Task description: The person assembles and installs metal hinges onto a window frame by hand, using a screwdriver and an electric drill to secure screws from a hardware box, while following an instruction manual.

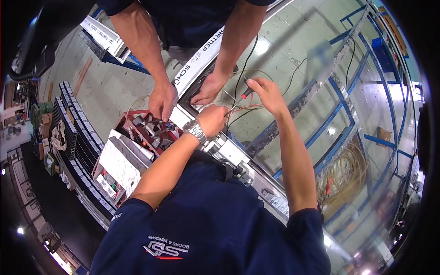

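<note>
Navy shirt (pixel 206 229) with a logo fills the bottom of the view, and both forearms reach out from it. The left hand (pixel 211 120), a wristwatch (pixel 196 130) just behind it, is curled into a closed fist resting on the window frame (pixel 231 153). What it grips, if anything, is hidden. The right hand (pixel 268 94) pinches a red-and-black tool (pixel 245 94) between thumb and fingertips, with the tip slanting down towards the left fist. Thin wires (pixel 243 59) trail away past those fingers over the glass pane (pixel 293 50). Just beyond the left knuckles, a co-worker's two hands (pixel 162 101) press on the frame. A red parts tray (pixel 142 130) lies beside the left wrist.
</note>
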Demonstrator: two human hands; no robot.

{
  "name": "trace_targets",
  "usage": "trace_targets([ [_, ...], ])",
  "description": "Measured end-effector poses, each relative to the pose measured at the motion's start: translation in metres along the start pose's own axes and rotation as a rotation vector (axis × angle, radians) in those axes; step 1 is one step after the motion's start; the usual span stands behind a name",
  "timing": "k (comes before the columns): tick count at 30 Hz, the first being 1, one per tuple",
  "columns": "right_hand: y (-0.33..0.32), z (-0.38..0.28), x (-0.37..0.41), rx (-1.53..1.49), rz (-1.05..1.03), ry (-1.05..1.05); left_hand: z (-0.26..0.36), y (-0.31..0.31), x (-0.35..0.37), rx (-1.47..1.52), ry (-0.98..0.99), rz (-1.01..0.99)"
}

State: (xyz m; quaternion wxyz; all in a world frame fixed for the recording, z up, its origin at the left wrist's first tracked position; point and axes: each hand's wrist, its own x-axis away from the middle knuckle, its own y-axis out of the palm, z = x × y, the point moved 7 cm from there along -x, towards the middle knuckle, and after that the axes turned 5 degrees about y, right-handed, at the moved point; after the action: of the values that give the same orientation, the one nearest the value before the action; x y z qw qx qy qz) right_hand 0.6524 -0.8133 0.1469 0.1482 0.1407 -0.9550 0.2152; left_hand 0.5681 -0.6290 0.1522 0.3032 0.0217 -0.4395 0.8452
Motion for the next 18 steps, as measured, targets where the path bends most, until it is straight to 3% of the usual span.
trace_targets([
  [5,-0.001,-0.01,0.001,0.054,0.002,0.083,-0.006,-0.002,-0.002,0.208,0.042,-0.123],
  [10,0.001,0.001,0.013,-0.13,0.117,-0.036,-0.002,-0.005,-0.009,0.295,-0.06,-0.291],
  [12,0.004,0.011,0.014,-0.271,0.146,-0.042,-0.002,-0.002,-0.012,0.328,-0.043,-0.21],
  [18,0.012,0.02,0.012,-0.308,0.177,-0.092,-0.008,0.01,-0.017,0.321,-0.05,-0.175],
])
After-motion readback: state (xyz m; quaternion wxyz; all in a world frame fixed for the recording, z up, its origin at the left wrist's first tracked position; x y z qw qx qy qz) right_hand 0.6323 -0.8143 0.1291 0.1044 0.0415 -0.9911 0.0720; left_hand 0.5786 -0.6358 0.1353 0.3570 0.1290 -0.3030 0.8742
